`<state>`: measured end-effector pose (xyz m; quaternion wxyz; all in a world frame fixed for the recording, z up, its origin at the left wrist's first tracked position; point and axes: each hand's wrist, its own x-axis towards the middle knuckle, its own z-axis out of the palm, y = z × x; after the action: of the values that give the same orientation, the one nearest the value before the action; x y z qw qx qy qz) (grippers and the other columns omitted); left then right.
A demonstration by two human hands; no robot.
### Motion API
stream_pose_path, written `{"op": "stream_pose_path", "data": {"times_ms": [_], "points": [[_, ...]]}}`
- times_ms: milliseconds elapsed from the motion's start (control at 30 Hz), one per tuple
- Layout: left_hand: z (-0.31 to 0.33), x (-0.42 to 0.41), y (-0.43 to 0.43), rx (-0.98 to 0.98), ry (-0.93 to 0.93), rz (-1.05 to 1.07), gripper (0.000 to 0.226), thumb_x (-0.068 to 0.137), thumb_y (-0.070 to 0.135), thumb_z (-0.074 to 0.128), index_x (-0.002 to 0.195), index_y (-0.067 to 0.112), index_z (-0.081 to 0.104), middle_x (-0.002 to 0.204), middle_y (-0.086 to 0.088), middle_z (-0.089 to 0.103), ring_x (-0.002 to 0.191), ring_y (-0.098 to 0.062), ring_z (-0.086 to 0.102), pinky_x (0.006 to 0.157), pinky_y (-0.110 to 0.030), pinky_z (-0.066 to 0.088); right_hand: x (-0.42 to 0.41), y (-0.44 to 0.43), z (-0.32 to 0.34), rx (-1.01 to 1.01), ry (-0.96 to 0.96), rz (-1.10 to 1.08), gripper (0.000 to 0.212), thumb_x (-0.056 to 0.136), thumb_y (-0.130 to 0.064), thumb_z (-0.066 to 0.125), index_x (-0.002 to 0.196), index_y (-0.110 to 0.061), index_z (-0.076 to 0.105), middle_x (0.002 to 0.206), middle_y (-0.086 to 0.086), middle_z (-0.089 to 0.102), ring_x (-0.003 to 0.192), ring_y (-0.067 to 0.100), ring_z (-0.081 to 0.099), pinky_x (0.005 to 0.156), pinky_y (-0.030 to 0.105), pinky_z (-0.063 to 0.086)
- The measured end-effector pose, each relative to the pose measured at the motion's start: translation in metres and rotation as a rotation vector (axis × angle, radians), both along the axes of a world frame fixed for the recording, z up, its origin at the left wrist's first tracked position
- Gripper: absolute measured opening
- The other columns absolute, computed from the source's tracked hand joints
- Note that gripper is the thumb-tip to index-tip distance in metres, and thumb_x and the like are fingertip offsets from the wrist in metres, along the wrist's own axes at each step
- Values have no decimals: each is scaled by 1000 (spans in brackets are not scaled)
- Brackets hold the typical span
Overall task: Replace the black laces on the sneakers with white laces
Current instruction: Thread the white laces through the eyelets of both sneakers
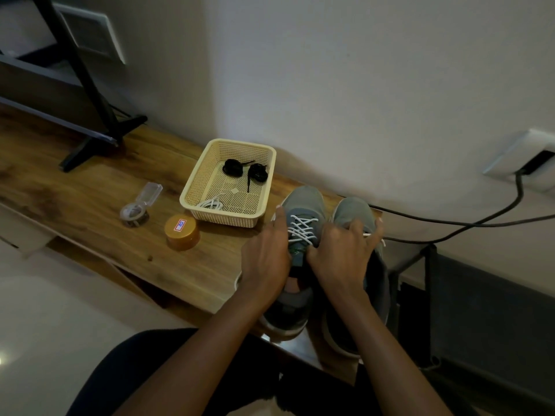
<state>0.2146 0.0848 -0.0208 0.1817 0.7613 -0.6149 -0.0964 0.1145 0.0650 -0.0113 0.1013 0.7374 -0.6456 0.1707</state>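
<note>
Already the left sneaker (303, 211) wears a white lace (301, 232). The left hand (265, 259) braces its side with fingers straight, and the right hand (342, 256) pinches a lace end. An uneven tug could leave lopsided tails or push the right sneaker (354, 211) off the table (90, 199). The black laces (244, 169) lie in the basket (222, 217).

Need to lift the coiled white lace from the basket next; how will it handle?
The white lace lies in loose coils, so it is probably floppy and would uncoil and dangle when lifted. It looks thin, so likely very light. An end might catch on the perforated basket.
</note>
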Motion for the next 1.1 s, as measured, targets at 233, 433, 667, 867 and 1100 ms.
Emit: {"op": "stream_pose_path", "data": {"times_ms": [233, 433, 667, 867, 1100], "points": [[0, 1, -1, 49, 1, 16, 69, 94, 10, 45, 152, 15, 7, 128, -11, 56, 107, -29, 59, 80, -39, 45, -6, 0, 0, 38, -46, -28, 25, 53, -22, 85, 58, -12, 62, 54, 6, 59, 83, 33, 61, 104, 48, 7], [-1, 10, -1, -13, 13, -68, 61, 89, 17, 53, 144, 23, 28, 132, 3, 54, 120, -16, 52, 108, -40, 30, -11, -5, 5, 135, 16, 70, 19, 68, -30, 73, 74, -15, 63, 69, 2, 64, 99, 30, 54, 105, 48, 0], [22, 48, -7, 280, 401, -127, 72, 74, 63, 65, 133, 26, 50, 124, 4, 60, 116, -18, 55, 100, -41, 40, -32, -25, 43, 419, -173, 201, 18, 76, -48, 67, 77, -32, 61, 75, -13, 58, 103, 13, 51, 109, 46, 12], [68, 67, -4, 170, 534, -131, 16, 88, 21, 66, 96, 8, 71, 81, -6, 69, 82, -22, 67, 64, -23, 49, -58, -31, 71, 564, -606, 324, 17, 71, -8, 75, 59, -19, 68, 59, -4, 65, 66, 13, 62, 80, 41, 52], [129, 42, 11, -213, 577, -267, 9, 87, 20, 66, 79, 17, 69, 68, 9, 64, 62, 2, 58, 65, -20, 48, -36, 0, 127, 511, -892, 498, 10, 75, 1, 71, 71, -8, 71, 62, 3, 68, 56, 4, 58, 60, 16, 46]]}}
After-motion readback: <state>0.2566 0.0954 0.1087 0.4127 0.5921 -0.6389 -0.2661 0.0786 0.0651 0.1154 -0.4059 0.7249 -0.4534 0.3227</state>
